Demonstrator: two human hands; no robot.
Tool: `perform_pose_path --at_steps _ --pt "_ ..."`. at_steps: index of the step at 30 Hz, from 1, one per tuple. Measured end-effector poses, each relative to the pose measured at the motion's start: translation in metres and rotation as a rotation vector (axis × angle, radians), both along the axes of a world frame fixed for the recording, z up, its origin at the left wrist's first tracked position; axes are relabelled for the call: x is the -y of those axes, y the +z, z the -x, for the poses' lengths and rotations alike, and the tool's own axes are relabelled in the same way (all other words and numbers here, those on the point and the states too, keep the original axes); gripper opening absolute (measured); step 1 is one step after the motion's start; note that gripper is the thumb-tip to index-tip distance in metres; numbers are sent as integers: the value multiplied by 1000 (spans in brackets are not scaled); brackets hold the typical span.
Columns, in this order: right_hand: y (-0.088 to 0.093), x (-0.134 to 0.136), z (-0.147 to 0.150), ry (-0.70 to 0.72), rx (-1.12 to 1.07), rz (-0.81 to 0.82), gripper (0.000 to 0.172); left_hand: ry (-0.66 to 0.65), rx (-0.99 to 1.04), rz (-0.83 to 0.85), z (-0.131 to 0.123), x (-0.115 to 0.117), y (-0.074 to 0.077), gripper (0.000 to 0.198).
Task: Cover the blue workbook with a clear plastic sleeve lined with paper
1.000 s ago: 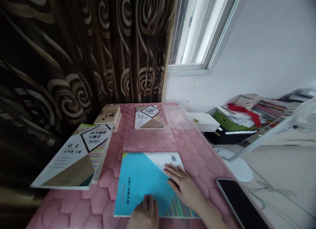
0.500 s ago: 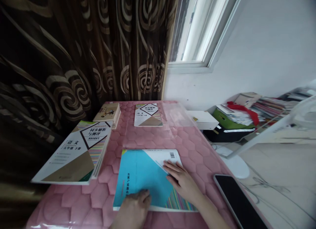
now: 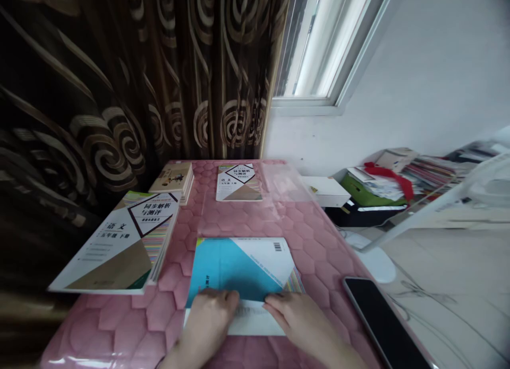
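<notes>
A workbook (image 3: 239, 263) with a blue and white back cover lies in front of me on the pink tabletop. Its near edge is lifted and turned back, so a strip of white page shows below the cover. My left hand (image 3: 213, 311) is closed on the left part of that raised edge, thumb toward the middle. On the right part, my right hand (image 3: 297, 315) pinches the same edge between thumb and fingers. The exact contact under the fingers is hidden.
To the left lies a stack of white workbooks (image 3: 119, 247), with small tan books (image 3: 171, 179) behind it. Another workbook (image 3: 239, 183) and a clear plastic sheet (image 3: 287, 188) lie at the back. A phone (image 3: 386, 321) rests near the right edge, beside a white lamp base (image 3: 378, 268).
My right hand has moved from lying on the cover down to its near edge and closed there. The left hand has shifted slightly up, and the cover's near edge has come up, baring white page.
</notes>
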State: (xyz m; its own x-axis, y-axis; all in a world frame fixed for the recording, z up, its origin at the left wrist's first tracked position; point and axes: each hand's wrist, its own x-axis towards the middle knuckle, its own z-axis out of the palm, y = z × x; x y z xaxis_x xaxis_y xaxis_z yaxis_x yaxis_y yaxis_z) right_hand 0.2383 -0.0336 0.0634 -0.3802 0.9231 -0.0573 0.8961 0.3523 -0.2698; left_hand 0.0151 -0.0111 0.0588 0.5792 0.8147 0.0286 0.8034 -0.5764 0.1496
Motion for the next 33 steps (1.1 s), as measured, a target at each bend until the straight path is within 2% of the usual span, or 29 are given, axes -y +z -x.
perform_pose_path --at_steps 3,5,7,10,13,18,22,25,28,33 --pt "-4 -4 -4 -32 34 -86 29 102 219 -113 34 -9 0 17" --pt "-4 -10 -8 -60 7 -170 29 232 375 -153 58 -16 -5 22" --pt "-1 -17 -13 -117 -12 -252 29 407 567 -116 75 -23 -11 28" --pt "7 -28 -18 -177 11 -332 30 578 830 42 80 -36 -19 37" --pt "15 -40 -21 -164 23 -406 36 566 929 174 68 -50 -20 37" --pt "23 -60 -20 -188 13 -494 39 585 919 181 50 -75 -14 35" --pt "26 -78 3 -147 -27 -568 37 658 802 148 46 -92 -18 27" --pt "22 -96 33 -15 -43 -461 44 723 676 175 42 -103 -18 22" --pt "7 -113 61 80 -53 -274 52 747 594 214 39 -110 -15 21" --pt "-22 -128 81 30 -15 -73 57 759 466 272 36 -117 -14 17"
